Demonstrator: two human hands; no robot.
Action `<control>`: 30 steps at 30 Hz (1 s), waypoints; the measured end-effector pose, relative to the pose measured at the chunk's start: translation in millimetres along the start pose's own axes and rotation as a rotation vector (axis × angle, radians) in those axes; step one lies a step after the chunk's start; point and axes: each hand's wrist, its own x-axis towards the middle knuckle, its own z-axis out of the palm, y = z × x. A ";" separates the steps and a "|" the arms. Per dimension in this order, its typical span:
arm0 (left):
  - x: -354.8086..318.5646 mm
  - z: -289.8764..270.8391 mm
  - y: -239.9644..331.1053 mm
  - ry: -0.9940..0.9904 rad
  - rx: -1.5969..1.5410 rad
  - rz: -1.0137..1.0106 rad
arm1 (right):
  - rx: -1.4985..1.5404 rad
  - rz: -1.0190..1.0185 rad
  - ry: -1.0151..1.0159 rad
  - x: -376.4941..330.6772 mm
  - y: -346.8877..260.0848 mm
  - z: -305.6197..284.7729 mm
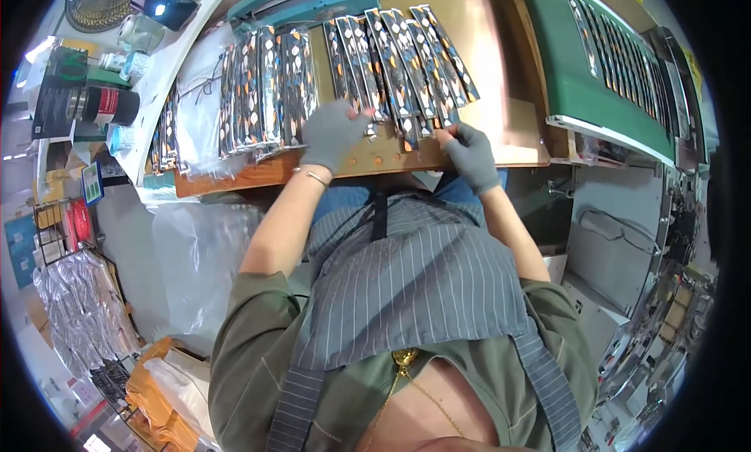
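Observation:
Several long, narrow patterned packets (399, 57) lie fanned out side by side on a wooden board (501, 68). My left hand (332, 131), in a grey glove, rests flat on the near ends of the middle packets. My right hand (469, 151), also gloved in grey, pinches the near end of a packet at the right side of the fan. A second row of the same packets (262, 84) lies to the left, under clear plastic.
A green machine (602, 68) stands at the right of the board, a teal one (305, 2) at the back. Bottles, a dark can (106, 104) and a fan (98, 2) sit far left. Clear plastic bags (195, 256) hang below the board's left edge.

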 end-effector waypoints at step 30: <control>-115.4 -30.2 35.0 -0.717 -1.228 -0.100 | 0.325 0.090 -0.159 -25.0 -90.8 5.7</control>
